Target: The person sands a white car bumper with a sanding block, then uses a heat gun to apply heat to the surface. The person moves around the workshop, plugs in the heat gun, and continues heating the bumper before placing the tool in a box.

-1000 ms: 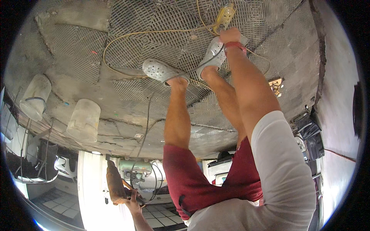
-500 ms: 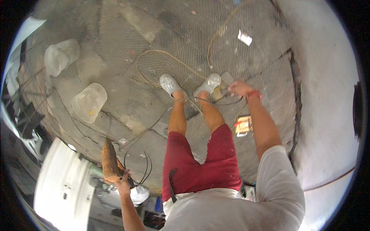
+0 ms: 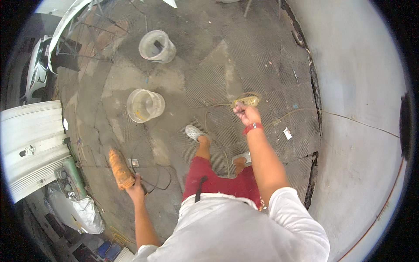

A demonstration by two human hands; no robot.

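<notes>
My left hand (image 3: pixel 136 188) grips one end of a dusty orange power tool (image 3: pixel 120 169) with a long body, held out at the lower left. A black cord (image 3: pixel 159 187) loops from beside that hand over the floor. My right hand (image 3: pixel 248 114), with a red band on its wrist, reaches forward with its fingers closed. Just beyond the fingers is a rounded yellowish bundle (image 3: pixel 250 100), which looks like coiled cord. What the fingers hold is too small and partly hidden to make out.
Two translucent buckets stand ahead to the left, a nearer bucket (image 3: pixel 146 106) and a farther bucket (image 3: pixel 158 47). A thin yellowish cord (image 3: pixel 288 114) crosses the ribbed floor to the pale wall (image 3: pixel 358 109). A white panel (image 3: pixel 32 146) and a green cylinder (image 3: pixel 74 177) are at left.
My view has shifted forward, and the buckets now appear nearer the middle. My right hand has moved forward to the yellowish bundle. My left hand keeps hold of the power tool.
</notes>
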